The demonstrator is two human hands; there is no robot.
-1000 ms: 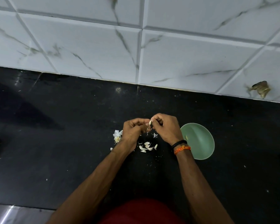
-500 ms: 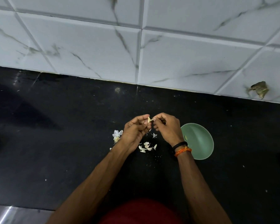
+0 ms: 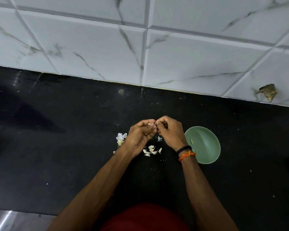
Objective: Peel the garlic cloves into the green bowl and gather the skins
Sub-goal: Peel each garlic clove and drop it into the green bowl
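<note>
Head view: centre frame, left hand (image 3: 138,137) and right hand (image 3: 170,132) pinch one small pale garlic clove (image 3: 151,124) between curled fingertips, left of the round green plastic bowl (image 3: 205,147); clove judged light, firm, slippery, best nipped at its ends.

The counter (image 3: 57,147) is black polished stone, faintly glossy and speckled. At twelve o'clock, the wall tiles (image 3: 190,60) are smooth, white, marble-veined, with a soft sheen. The green bowl (image 3: 205,147), at three o'clock of the hands, looks like matt plastic. The skins (image 3: 151,150) are papery and dry.
</note>
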